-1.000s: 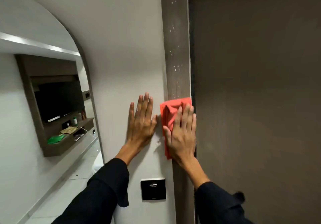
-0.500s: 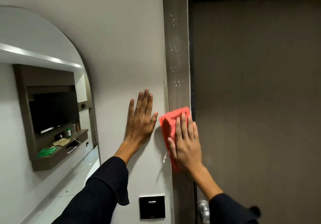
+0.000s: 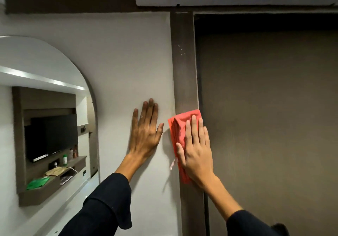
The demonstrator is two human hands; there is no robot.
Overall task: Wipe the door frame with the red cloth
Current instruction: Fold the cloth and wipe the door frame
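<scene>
Dark sleeves (image 3: 109,204) reach up from below. The right hand (image 3: 196,151), flat with fingers together, presses a folded red cloth (image 3: 178,131) against the smooth dark-brown door frame (image 3: 183,71). The left hand (image 3: 146,133) lies open, palm flat on the white matte wall (image 3: 128,62), grasping nothing. Pale specks dot the frame higher up.

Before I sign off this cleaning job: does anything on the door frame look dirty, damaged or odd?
Yes. A few small white specks dot the dark door frame above the red cloth, which the right hand presses flat. They look like unwiped splatter. The left hand rests on the wall.
</scene>
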